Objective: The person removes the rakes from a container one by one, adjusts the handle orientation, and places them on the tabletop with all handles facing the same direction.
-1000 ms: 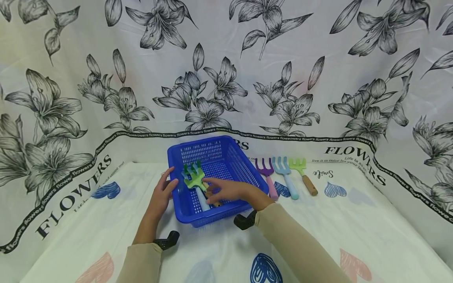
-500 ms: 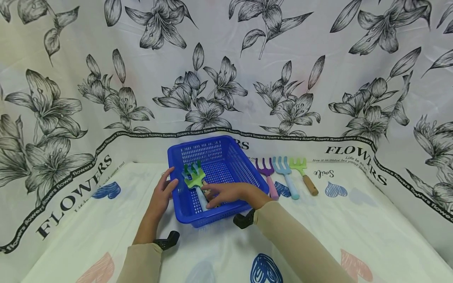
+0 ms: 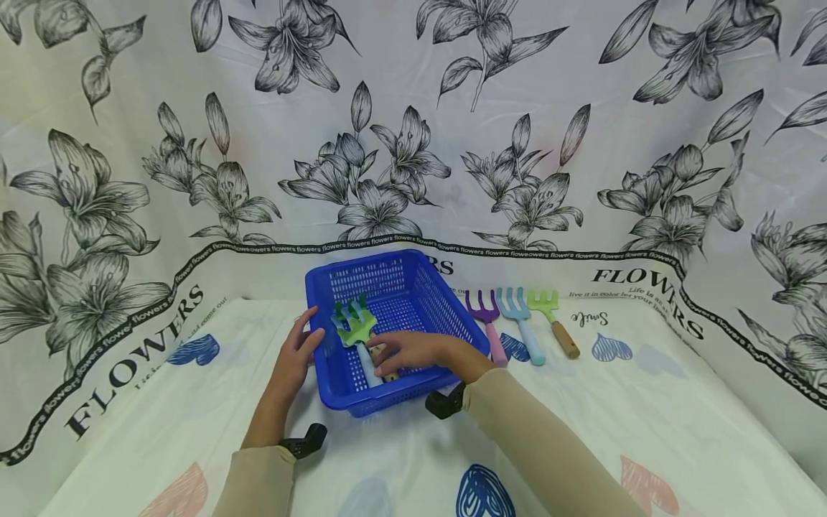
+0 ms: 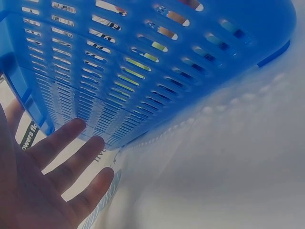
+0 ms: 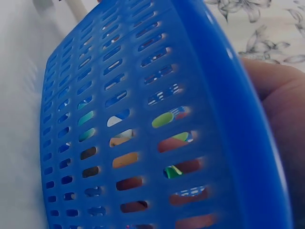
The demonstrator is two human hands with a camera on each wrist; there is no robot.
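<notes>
A blue slotted plastic basket point(image 3: 336, 398) stands tilted slightly askew on the table. Inside its left part lie small garden hand forks: a light green fork point(image 3: 357, 329) with a wooden handle overlaps a light blue fork point(image 3: 367, 365), and dark green tines point(image 3: 342, 310) show behind. My right hand point(image 3: 416, 350) reaches over the basket's front rim, thumb and fingers pinching the green fork's wooden handle. My left hand point(image 3: 300, 345) rests against the left wall, thumb by the rim; in the left wrist view its fingers point(image 4: 78, 152) are straight and spread outside the basket.
Right of the basket, three more hand forks lie in a row: a purple one point(image 3: 484, 312) with a pink handle, a light blue one point(image 3: 522, 319), and a green one point(image 3: 552, 316) with a wooden handle. A floral cloth point(image 3: 452, 158) hangs behind the table.
My right hand's fingers have shifted slightly and drawn in around the wooden handle; the green fork has moved a little. The left hand and basket stay in place.
</notes>
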